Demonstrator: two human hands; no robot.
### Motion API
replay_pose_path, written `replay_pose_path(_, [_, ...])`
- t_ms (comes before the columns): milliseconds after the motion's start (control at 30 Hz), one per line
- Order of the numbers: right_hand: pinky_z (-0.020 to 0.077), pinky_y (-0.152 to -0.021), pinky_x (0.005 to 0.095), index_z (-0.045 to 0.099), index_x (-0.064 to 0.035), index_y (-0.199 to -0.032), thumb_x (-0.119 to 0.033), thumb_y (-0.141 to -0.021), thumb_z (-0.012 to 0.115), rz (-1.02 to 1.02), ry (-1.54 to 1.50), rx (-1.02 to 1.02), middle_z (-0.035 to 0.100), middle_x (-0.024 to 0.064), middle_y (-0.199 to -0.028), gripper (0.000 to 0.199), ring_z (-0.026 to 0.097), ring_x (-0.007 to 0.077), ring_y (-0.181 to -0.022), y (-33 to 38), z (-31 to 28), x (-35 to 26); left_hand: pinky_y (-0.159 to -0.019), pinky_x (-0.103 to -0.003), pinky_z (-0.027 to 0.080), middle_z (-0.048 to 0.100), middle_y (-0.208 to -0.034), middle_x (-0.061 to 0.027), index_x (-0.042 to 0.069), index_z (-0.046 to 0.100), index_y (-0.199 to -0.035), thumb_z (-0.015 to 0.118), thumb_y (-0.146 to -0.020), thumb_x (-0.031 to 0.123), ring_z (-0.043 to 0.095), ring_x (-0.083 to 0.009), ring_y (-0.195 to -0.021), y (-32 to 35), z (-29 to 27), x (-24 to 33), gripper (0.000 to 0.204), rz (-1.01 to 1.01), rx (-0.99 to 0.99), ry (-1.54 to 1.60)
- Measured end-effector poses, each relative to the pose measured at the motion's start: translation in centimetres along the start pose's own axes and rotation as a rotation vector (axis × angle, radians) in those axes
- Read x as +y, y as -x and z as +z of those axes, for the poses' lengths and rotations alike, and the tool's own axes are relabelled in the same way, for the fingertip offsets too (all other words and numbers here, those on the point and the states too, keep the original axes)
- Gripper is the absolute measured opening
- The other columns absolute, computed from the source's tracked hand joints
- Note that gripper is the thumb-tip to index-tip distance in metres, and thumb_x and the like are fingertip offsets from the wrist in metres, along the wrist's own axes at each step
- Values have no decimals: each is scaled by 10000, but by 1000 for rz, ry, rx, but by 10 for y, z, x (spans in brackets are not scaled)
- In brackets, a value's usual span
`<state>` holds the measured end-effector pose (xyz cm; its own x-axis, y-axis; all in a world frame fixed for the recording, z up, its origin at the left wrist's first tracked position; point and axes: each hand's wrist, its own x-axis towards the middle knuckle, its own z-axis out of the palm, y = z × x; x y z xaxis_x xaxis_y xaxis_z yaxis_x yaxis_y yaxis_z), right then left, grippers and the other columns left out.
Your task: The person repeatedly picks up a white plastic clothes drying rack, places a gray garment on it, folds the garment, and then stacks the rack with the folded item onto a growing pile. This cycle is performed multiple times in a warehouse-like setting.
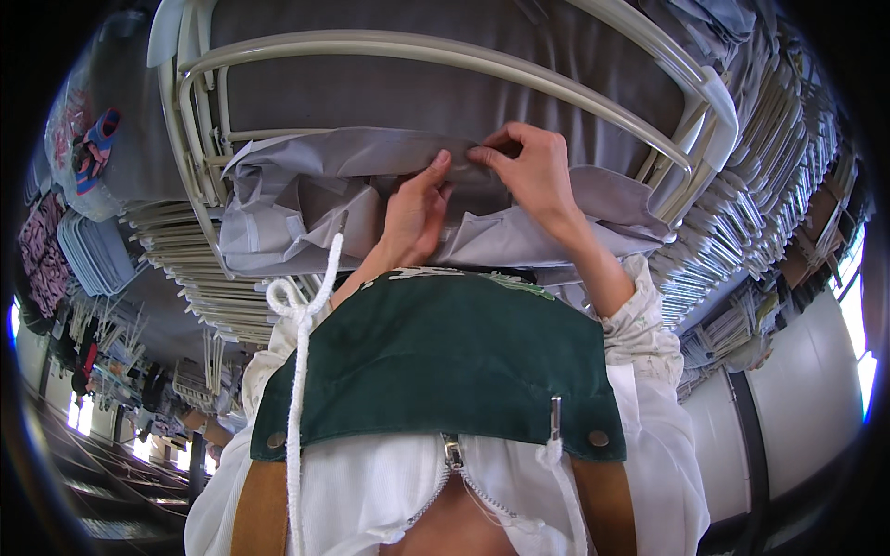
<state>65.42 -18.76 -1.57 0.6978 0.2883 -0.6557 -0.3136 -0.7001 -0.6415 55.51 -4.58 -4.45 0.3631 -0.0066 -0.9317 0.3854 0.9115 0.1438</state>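
A folded sheet of light grey fabric [357,153] lies in front of my body, creased and partly turned over on itself. My right hand [538,171] pinches the fabric's upper edge between thumb and forefinger, with the other fingers curled. Close on its left, my left hand [417,213] has its thumb up against the same fabric and its fingers curled, partly hidden by the cloth. Around the fabric runs a cream tubular frame [399,42], with a darker grey cloth panel [436,93] stretched behind its curved bar.
Stacks of pale tubular frames [742,195] line the right side, and more bars [218,269] lie at the left. A clear plastic bag [79,139] with a blue and red item hangs at the far left. White cords [301,371] dangle over my dark green apron [436,361].
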Motion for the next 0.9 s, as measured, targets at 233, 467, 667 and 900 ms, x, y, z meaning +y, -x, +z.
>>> replay_pose_path(233, [491,-872,369,647,-12,-1089,-312,-831,733,-662,-98,-193,660,174,-1125,405,637,280,-1053,-54,68,-75,-855,-313,490,621,-1138,-71,34,556,-1173,576,-894,15,608,-165,-978,1,6,-3,281,142,58,-58])
replay_pose_path(467, [538,-746,425,687,-29,-967,-341,-862,674,-709,230,-418,699,177,-879,329,667,381,-846,-115,182,-160,-849,-360,506,685,-990,-99,13,680,-1018,729,-822,66,631,-210,-972,76,-50,93,208,1082,147,-1149])
replay_pose_path(667, [512,-700,348,732,25,-921,-240,-785,776,-203,-155,-633,721,126,-895,301,642,191,-767,-132,179,-161,-954,-424,400,649,-1038,-97,44,666,-955,752,-726,199,519,-337,-1130,55,-107,181,289,1405,598,-1675])
replay_pose_path(900, [499,-711,326,740,15,-901,-204,-808,717,1,-103,-789,718,107,-864,239,641,182,-773,-143,179,-168,-729,-317,446,650,-844,-104,-1,614,-950,588,-911,194,585,-246,-762,50,-154,195,201,776,230,-1055])
